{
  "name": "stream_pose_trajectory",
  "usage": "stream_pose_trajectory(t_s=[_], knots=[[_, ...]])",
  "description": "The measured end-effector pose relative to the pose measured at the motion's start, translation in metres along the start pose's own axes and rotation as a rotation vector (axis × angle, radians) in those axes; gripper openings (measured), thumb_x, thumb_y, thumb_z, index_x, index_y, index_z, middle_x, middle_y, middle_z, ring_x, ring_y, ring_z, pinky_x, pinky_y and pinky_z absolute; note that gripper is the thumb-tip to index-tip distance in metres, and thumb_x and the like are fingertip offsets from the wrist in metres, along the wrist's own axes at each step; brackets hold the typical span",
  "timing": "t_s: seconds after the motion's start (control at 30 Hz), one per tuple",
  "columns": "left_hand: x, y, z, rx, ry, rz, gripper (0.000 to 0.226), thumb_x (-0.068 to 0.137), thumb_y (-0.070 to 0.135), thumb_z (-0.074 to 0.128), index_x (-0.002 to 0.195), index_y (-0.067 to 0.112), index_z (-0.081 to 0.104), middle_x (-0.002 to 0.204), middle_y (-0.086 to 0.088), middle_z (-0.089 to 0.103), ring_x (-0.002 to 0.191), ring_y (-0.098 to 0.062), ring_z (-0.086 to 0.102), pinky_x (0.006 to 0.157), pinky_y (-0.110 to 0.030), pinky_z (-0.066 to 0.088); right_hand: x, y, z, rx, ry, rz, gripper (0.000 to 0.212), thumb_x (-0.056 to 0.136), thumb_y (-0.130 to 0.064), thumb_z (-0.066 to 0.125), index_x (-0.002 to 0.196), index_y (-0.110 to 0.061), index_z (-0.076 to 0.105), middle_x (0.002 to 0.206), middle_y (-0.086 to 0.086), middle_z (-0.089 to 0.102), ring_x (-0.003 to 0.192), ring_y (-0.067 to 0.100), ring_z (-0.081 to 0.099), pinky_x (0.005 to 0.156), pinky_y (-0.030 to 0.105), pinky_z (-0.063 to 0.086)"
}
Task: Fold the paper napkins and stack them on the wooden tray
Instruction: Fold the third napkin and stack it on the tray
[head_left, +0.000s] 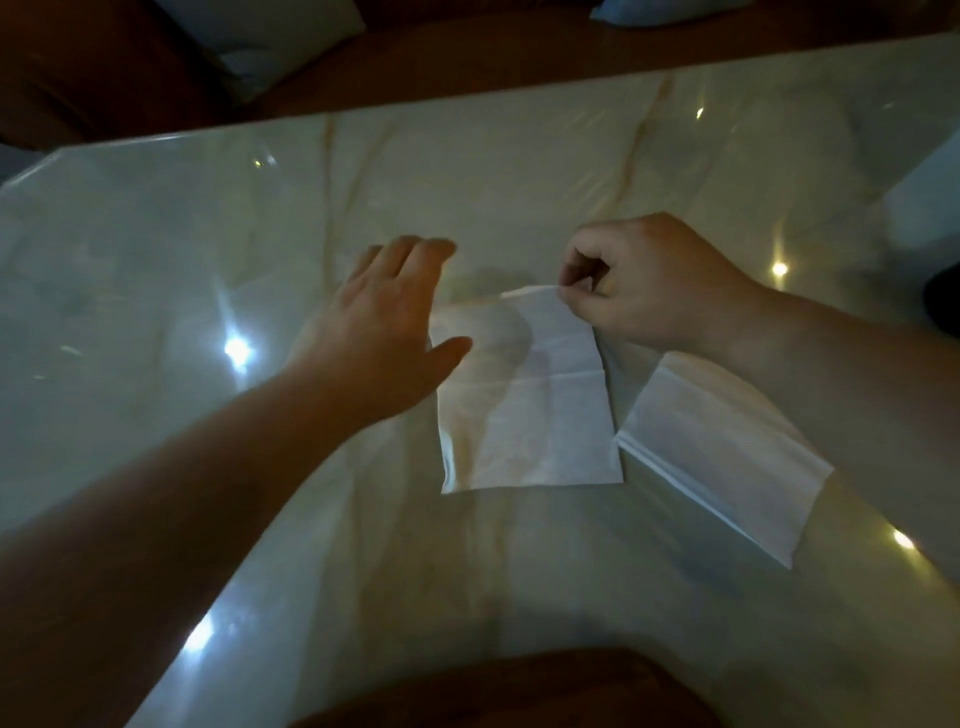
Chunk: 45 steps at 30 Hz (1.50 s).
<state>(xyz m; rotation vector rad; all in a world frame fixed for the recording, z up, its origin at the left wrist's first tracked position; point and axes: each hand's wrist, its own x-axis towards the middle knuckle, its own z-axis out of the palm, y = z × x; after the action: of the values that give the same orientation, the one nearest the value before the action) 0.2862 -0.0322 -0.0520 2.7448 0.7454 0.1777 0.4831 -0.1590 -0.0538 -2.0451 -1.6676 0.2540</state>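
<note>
A thin white paper napkin (524, 410) lies spread on the glossy marble table (208, 260) in the middle of the view. My right hand (649, 283) pinches its far right corner between thumb and fingers and lifts that edge slightly. My left hand (384, 332) hovers flat with fingers spread over the napkin's far left corner; it holds nothing. To the right, partly under my right forearm, sits a folded napkin stack (722, 452), set at an angle. No wooden tray shows clearly.
A rounded brown wooden shape (498, 691) sits at the near table edge, cut off by the frame. Dark wooden seating with pale cushions (270, 47) stands beyond the far edge. A dark object (943, 301) lies at the right border.
</note>
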Motion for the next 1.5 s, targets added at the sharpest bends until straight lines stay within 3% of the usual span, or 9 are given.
stream_pose_trajectory(t_s=[0.17, 0.33, 0.6, 0.7, 0.8, 0.97, 1.07, 1.3, 1.5], knots=[[0.003, 0.004, -0.004, 0.047, -0.040, 0.016, 0.022, 0.082, 0.030, 0.060, 0.103, 0.027, 0.060, 0.093, 0.002, 0.066, 0.086, -0.026, 0.061, 0.074, -0.038, 0.051, -0.021, -0.021, -0.007, 0.041, 0.044, -0.106, 0.004, 0.077, -0.009, 0.068, 0.081, -0.007, 0.067, 0.074, 0.005, 0.069, 0.068, 0.022, 0.064, 0.063, 0.033, 0.044], [-0.031, 0.016, -0.010, 0.124, 0.073, 0.229, 0.002, 0.077, 0.016, 0.064, 0.077, 0.016, 0.066, 0.070, -0.004, 0.064, 0.062, -0.029, 0.060, 0.051, -0.028, 0.039, -0.050, -0.027, -0.006, 0.050, 0.024, -0.173, 0.012, 0.074, -0.001, 0.068, 0.085, -0.006, 0.065, 0.077, 0.005, 0.067, 0.068, 0.020, 0.060, 0.063, 0.032, 0.043], [-0.069, 0.023, 0.003, 0.186, -0.030, 0.283, 0.007, 0.074, 0.020, 0.068, 0.075, 0.014, 0.064, 0.067, -0.006, 0.063, 0.058, -0.031, 0.058, 0.051, -0.035, 0.046, -0.086, -0.031, 0.010, 0.005, -0.090, -0.178, 0.013, 0.073, -0.007, 0.071, 0.083, -0.012, 0.064, 0.074, -0.002, 0.064, 0.068, 0.019, 0.058, 0.068, 0.036, 0.043], [-0.077, 0.022, 0.007, 0.137, -0.068, 0.286, 0.025, 0.078, 0.043, 0.063, 0.081, 0.018, 0.066, 0.072, -0.003, 0.067, 0.060, -0.027, 0.061, 0.055, -0.035, 0.050, -0.090, -0.033, 0.011, -0.013, -0.131, -0.175, 0.014, 0.076, -0.026, 0.070, 0.082, -0.016, 0.065, 0.078, -0.004, 0.066, 0.072, 0.018, 0.060, 0.071, 0.039, 0.044], [-0.076, 0.020, 0.006, 0.063, -0.073, 0.228, 0.034, 0.082, 0.053, 0.051, 0.082, 0.022, 0.066, 0.073, 0.002, 0.067, 0.059, -0.020, 0.061, 0.053, -0.032, 0.051, -0.088, -0.033, 0.007, 0.032, -0.133, -0.143, 0.026, 0.080, -0.043, 0.065, 0.083, -0.018, 0.066, 0.078, -0.006, 0.064, 0.071, 0.013, 0.057, 0.070, 0.033, 0.042], [-0.056, 0.005, 0.011, -0.063, 0.003, -0.022, 0.017, 0.084, 0.035, 0.059, 0.092, 0.022, 0.065, 0.086, 0.001, 0.064, 0.072, -0.023, 0.062, 0.061, -0.039, 0.054, -0.064, -0.028, 0.011, 0.062, 0.024, 0.064, 0.011, 0.083, -0.028, 0.063, 0.081, -0.018, 0.064, 0.081, -0.003, 0.061, 0.073, 0.014, 0.058, 0.066, 0.038, 0.049], [-0.047, 0.001, 0.018, -0.059, -0.041, -0.096, 0.028, 0.079, 0.036, 0.067, 0.103, 0.021, 0.063, 0.094, -0.001, 0.058, 0.086, -0.027, 0.061, 0.072, -0.046, 0.054, -0.050, -0.020, 0.017, -0.025, -0.084, 0.152, 0.016, 0.080, -0.029, 0.067, 0.090, -0.016, 0.066, 0.090, 0.002, 0.061, 0.081, 0.020, 0.058, 0.073, 0.038, 0.049], [-0.040, 0.002, 0.022, -0.109, -0.128, -0.130, 0.019, 0.079, 0.031, 0.068, 0.096, 0.025, 0.062, 0.090, 0.005, 0.046, 0.085, -0.015, 0.049, 0.075, -0.029, 0.041, -0.047, -0.022, 0.023, -0.012, -0.133, 0.174, 0.003, 0.080, -0.022, 0.067, 0.080, -0.020, 0.065, 0.087, 0.001, 0.060, 0.079, 0.019, 0.058, 0.071, 0.038, 0.049], [-0.048, 0.006, 0.003, -0.417, -0.084, -0.322, 0.007, 0.082, 0.022, 0.066, 0.077, 0.024, 0.061, 0.072, 0.012, 0.060, 0.059, -0.007, 0.060, 0.046, -0.007, 0.041, -0.059, -0.035, 0.018, 0.380, 0.030, 0.301, 0.004, 0.081, -0.021, 0.071, 0.081, -0.021, 0.066, 0.076, -0.004, 0.070, 0.070, 0.012, 0.066, 0.063, 0.028, 0.053]])
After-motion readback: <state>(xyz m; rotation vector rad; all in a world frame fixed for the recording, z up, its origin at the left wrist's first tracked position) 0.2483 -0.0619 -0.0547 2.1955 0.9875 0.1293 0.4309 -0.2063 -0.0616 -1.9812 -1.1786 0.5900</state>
